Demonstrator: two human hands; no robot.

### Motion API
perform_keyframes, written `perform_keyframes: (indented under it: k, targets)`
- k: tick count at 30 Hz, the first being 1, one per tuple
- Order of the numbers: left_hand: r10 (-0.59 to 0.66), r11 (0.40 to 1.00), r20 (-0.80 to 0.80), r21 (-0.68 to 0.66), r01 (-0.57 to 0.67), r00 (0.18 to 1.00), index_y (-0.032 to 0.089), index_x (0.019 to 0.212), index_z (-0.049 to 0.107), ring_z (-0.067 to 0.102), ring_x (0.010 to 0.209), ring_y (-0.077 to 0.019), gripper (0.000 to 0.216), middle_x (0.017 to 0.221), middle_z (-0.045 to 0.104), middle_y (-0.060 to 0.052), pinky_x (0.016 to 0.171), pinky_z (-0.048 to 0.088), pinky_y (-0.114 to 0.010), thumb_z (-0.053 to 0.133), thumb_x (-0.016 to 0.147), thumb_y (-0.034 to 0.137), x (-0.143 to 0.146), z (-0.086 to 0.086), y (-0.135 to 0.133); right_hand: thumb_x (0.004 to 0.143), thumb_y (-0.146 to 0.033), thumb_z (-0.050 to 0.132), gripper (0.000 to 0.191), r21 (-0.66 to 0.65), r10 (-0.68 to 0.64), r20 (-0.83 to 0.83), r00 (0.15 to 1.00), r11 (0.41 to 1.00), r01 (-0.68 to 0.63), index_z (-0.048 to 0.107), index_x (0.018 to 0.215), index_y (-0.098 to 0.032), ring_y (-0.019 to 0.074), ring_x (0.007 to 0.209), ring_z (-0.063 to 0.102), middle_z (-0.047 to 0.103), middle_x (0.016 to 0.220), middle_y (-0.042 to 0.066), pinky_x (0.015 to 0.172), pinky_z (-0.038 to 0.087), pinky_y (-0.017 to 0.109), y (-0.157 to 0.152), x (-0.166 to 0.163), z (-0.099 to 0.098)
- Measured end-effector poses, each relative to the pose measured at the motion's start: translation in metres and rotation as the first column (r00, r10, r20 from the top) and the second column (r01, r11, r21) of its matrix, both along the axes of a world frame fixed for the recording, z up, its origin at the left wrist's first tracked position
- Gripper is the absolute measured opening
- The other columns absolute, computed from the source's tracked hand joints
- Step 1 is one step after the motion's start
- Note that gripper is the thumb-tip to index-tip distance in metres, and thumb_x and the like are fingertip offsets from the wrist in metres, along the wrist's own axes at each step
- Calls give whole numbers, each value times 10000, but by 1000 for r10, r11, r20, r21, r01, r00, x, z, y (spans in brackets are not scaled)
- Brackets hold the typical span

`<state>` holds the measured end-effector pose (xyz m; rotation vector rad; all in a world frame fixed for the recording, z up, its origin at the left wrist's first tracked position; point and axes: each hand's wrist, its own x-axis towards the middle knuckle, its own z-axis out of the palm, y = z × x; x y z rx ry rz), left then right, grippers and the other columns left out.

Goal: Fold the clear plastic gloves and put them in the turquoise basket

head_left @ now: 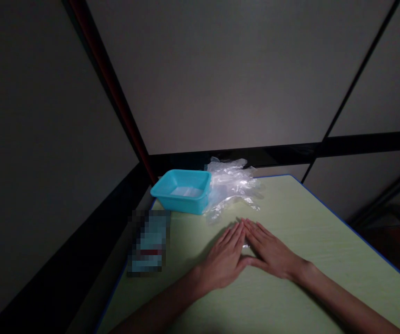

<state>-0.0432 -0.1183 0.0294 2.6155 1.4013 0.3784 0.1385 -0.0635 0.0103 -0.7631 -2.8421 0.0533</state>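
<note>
My left hand (222,260) and my right hand (271,253) lie flat, palms down, on the pale green table (325,250), fingertips touching so the two hands form a wedge. Fingers are stretched out and neither hand grips anything. A small clear bit (245,246) shows in the gap between the thumbs; I cannot make out what it is. Just beyond the fingertips lies a heap of clear plastic gloves (231,185). To its left stands a turquoise plastic tub (182,190) with something white inside.
A blurred-out flat object (149,242) lies at the table's left edge. The table has a blue rim and stands in a corner of grey wall panels with dark trim. The room is dim.
</note>
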Motion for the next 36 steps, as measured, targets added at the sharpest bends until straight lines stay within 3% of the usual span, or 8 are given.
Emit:
perform_keyframes:
  k: [5,16,28,36]
  targets:
    - [-16,999,-161,-47,8,987,10,1341,144,14,1307,-248,748,1419,89,-186,1063,100,-365,232,854,570,-3,-7,3,844,-552,309,745,-18,6,5,1000,1000,-6,86,1381,-86,233,1308,69,104,1424,159,1051,192,422,1,3,-6]
    - [-18,1000,-163,-22,15,986,55,1362,101,-42,1306,-255,789,1433,41,-148,1059,70,-404,180,826,628,-5,-13,4,847,-553,301,726,-35,-5,30,1000,999,6,95,1381,-107,235,1310,69,101,1426,146,1050,157,453,-1,3,-3]
    - [-39,998,-116,-61,32,993,74,1365,110,-38,1306,-269,782,1433,71,-146,1052,70,-439,298,817,600,-9,-10,3,842,-538,340,726,-30,-10,-23,1000,1000,10,58,1387,-151,231,1304,127,125,1427,129,1042,181,447,0,4,-7]
    - [-120,986,-108,-129,106,987,213,1360,174,-3,1303,-291,780,1434,25,-136,1039,107,-460,536,741,520,-17,-1,7,840,-539,344,720,-75,-37,-15,999,997,36,110,1383,-129,227,1305,125,147,1423,135,1047,172,441,1,5,-8]
